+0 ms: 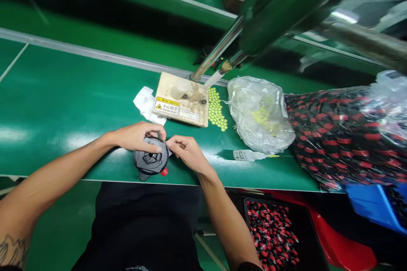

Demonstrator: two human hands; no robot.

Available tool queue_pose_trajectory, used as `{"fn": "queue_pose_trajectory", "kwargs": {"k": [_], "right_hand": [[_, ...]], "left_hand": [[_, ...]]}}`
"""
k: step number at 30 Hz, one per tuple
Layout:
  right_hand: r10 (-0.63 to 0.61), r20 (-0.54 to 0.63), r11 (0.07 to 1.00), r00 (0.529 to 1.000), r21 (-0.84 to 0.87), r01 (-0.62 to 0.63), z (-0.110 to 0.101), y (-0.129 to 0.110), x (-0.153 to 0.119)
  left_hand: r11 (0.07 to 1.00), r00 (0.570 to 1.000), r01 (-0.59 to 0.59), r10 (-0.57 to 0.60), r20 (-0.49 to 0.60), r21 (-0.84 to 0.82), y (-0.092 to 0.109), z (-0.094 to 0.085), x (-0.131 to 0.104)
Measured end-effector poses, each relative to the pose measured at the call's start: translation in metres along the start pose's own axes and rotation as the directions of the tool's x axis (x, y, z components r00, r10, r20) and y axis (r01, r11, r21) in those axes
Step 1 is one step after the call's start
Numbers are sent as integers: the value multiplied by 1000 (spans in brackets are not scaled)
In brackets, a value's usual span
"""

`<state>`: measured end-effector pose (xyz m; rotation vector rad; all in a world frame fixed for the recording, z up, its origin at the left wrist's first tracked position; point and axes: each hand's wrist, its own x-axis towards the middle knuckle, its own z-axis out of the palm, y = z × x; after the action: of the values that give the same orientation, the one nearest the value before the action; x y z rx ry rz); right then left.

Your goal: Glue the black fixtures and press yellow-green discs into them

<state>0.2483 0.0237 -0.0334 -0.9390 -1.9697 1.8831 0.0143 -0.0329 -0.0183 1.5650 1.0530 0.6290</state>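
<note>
A round grey and black device (pixel 154 161) with a dark rim, a black tab at its lower left and a red part (pixel 164 172) at its lower right is near the table's front edge. My left hand (pixel 142 136) is closed on it from the upper left, with the thumb lying across its face. At the device's right edge, my right hand (pixel 186 151) has its thumb and fingers pinched together. What sits between those fingertips is too small to make out. Beyond my hands lies a white tissue (pixel 147 103), partly under a machine base.
The stained machine base (pixel 183 117) carries a warning label and a metal post (pixel 219 48). Beside it lie several yellow-green discs (pixel 217 110), a clear plastic bag (pixel 243 93), a needle-tipped bottle (pixel 244 155) and a large bag of black-red parts (pixel 337 135). Below right is a black tray (pixel 313 241).
</note>
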Motion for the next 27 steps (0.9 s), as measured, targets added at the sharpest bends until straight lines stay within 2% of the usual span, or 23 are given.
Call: {"fn": "queue_pose_trajectory", "kwargs": {"k": [3, 5, 6, 7, 8, 9, 10, 11, 13, 14, 17, 18, 20, 23, 25, 27], "right_hand": [[2, -35, 998, 999, 57, 0, 7, 3, 2], [-33, -94, 997, 995, 68, 39, 11, 4, -2], [-63, -122, 996, 990, 62, 71, 13, 5, -6], [-99, -143, 993, 985, 42, 106, 13, 6, -12], [-138, -155, 990, 978, 9, 141, 13, 8, -19], [-179, -163, 984, 970, -30, 177, 12, 10, -27], [-219, -167, 975, 961, -69, 210, 12, 13, -35], [-258, -166, 965, 952, -101, 243, 11, 16, -42], [-316, -155, 947, 936, -118, 300, 11, 22, -52], [-333, -148, 941, 931, -109, 319, 11, 24, -55], [-330, -216, 943, 919, -42, 329, 10, 26, -55], [-318, -268, 945, 909, -18, 326, 10, 26, -53], [-306, -355, 944, 883, 4, 329, 9, 27, -52], [-321, -381, 940, 867, -14, 342, 10, 31, -52], [-326, -371, 940, 869, -29, 340, 12, 33, -53], [-328, -365, 941, 871, -48, 334, 13, 33, -53]], "left_hand": [[985, 1000, -1, 4, -17, 173, 7, -6, -3], [922, 992, 20, 30, -124, 386, 16, -10, -12], [867, 972, 62, 59, -225, 494, 20, -10, -19], [807, 933, 129, 99, -347, 576, 25, -8, -28], [756, 867, 223, 135, -480, 616, 27, -5, -38], [735, 791, 322, 137, -596, 597, 28, 1, -48], [757, 737, 377, 104, -668, 533, 27, 7, -57], [810, 707, 401, 25, -707, 429, 24, 16, -64], [901, 696, 393, -163, -699, 181, 14, 35, -71], [925, 709, 365, -205, -675, 103, 11, 44, -70], [953, 737, 301, -221, -638, 18, 13, 59, -58], [957, 734, 290, -207, -647, 24, 19, 57, -53], [961, 711, 266, -149, -687, 68, 36, 42, -39], [961, 686, 206, -7, -728, 185, 62, 3, -11], [965, 699, 149, 52, -713, 217, 69, -23, 17], [975, 721, 84, 83, -688, 206, 67, -43, 51]]}}
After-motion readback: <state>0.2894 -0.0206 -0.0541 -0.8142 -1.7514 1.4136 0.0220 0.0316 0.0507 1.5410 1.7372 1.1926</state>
